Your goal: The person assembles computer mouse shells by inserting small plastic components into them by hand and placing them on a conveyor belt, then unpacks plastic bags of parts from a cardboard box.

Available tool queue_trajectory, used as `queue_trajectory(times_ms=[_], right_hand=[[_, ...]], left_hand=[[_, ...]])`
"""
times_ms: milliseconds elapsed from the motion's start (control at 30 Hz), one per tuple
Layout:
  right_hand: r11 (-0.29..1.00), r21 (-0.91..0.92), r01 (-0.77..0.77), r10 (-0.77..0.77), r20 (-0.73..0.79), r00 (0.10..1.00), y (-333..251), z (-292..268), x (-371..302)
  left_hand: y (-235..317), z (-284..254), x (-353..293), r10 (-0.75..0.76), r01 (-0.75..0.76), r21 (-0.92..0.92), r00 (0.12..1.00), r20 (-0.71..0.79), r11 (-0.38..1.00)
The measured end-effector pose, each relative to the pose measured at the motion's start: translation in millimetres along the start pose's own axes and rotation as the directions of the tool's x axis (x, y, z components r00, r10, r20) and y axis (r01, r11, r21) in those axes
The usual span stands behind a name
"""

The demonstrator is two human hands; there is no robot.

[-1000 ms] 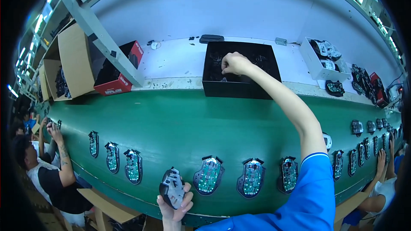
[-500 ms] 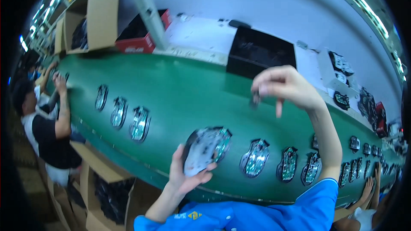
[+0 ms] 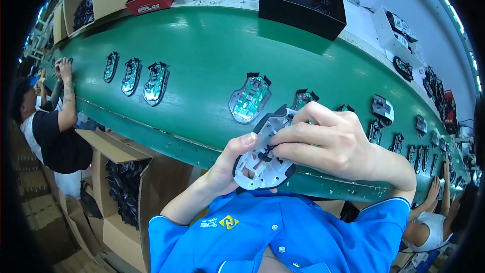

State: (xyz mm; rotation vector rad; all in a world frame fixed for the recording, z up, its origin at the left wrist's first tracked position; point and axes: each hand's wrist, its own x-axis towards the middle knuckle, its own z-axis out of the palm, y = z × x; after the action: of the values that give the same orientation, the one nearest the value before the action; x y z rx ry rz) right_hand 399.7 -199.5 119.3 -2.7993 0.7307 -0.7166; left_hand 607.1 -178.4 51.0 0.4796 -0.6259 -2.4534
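My left hand (image 3: 225, 166) is wrapped round a computer mouse shell (image 3: 274, 175), white inside with a black rim, tilted so its hollow side faces me. My right hand (image 3: 337, 144) reaches into that hollow, its fingers pinched on a small black plastic part (image 3: 264, 156) that touches the inner wall. The fingers partly hide the small part. Just beyond the shell, a mouse base with a green circuit board (image 3: 250, 98) lies on the green conveyor belt (image 3: 202, 60). Another mouse base (image 3: 304, 98) sits behind my right fingers, partly covered.
Three mouse bases (image 3: 154, 85) lie farther left on the belt. A black box (image 3: 303, 12) with small dark parts stands at the far edge. An open carton (image 3: 113, 146) of dark parts is at lower left. A co-worker (image 3: 55, 134) works at left; another person's hand (image 3: 433, 192) shows at right.
My right hand has come back from near the black box with the small part, into the shell. The shell is now closer to my body with its hollow facing me. The view has tilted down.
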Motion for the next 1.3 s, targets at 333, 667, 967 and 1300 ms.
queue_trajectory(times_ms=[333, 667, 967, 1300], right_hand=[[0.929, -0.37, -0.029, 0.067, 0.091, 0.994, -36, -1, 0], [0.923, -0.039, -0.382, 0.369, -0.185, 0.911, -37, -4, 0], [0.889, 0.145, -0.435, 0.455, -0.164, 0.875, -31, 20, -2], [0.759, 0.348, -0.551, 0.624, -0.145, 0.768, -44, 52, -7]], left_hand=[[3, 16, -9, 0.317, -0.231, 0.648, 0.948, -0.016, 0.726], [10, 14, -2, 0.331, -0.118, 0.697, 0.926, -0.179, 0.707], [3, 14, 4, 0.534, -0.299, 0.739, 0.84, -0.095, 0.603], [5, 5, 14, 0.442, -0.321, 0.419, 0.867, -0.232, 0.849]])
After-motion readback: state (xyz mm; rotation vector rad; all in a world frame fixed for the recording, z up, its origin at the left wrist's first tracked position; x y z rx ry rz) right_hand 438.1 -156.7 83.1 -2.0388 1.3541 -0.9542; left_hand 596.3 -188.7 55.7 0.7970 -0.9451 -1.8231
